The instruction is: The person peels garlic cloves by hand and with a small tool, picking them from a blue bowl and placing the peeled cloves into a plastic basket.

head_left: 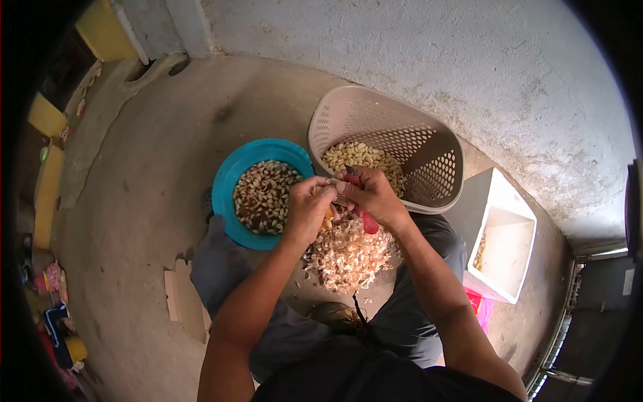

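My left hand is closed, its fingertips pinching a small pale garlic clove that the fingers mostly hide. Right against it, my right hand grips a knife with a red handle, whose end sticks out below the palm. Both hands meet above a heap of papery garlic skins on the floor. To the left stands a teal basin of unpeeled garlic cloves. Just beyond my hands, peeled cloves lie in the near left end of a beige perforated basket.
A white foam box stands at the right by the wall, with some pale pieces inside. Something pink lies below it. Flattened cardboard rests left of my leg. The rough wall runs behind the basket.
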Action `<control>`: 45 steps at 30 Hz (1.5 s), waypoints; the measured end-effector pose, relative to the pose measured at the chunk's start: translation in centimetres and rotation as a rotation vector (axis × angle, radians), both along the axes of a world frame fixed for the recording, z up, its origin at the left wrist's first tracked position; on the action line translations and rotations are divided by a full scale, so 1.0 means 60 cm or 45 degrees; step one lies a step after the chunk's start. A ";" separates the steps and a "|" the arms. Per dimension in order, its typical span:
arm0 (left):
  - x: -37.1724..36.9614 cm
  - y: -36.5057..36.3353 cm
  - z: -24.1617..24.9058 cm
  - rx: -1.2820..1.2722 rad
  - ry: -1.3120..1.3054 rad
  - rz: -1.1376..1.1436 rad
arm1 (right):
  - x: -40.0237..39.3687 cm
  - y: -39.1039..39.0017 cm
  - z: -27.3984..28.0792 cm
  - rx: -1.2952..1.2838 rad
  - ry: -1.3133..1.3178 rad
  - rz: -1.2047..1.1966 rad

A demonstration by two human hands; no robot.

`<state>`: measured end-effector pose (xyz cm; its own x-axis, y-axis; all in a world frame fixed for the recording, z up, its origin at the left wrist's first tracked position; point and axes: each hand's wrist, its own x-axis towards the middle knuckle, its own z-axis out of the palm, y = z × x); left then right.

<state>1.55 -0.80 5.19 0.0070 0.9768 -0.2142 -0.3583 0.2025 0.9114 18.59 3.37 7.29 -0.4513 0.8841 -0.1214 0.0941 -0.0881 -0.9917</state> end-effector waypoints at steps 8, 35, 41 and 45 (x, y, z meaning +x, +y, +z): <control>-0.008 -0.003 0.008 0.012 0.008 -0.004 | 0.022 0.017 -0.013 -0.478 0.444 -0.239; -0.016 0.003 -0.002 0.118 0.222 -0.112 | 0.001 -0.003 0.000 -0.056 0.065 -0.166; -0.020 -0.002 0.019 0.151 0.443 -0.311 | 0.009 -0.001 0.007 -0.156 0.120 -0.108; -0.013 -0.009 0.005 0.553 0.866 -0.340 | 0.029 0.014 0.008 -0.329 0.400 -0.184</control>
<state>0.75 -1.33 5.49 0.2541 0.9572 0.1383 0.3062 -0.2152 0.9273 20.31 4.22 7.77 -0.3756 0.8995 -0.2231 -0.2406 -0.3271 -0.9138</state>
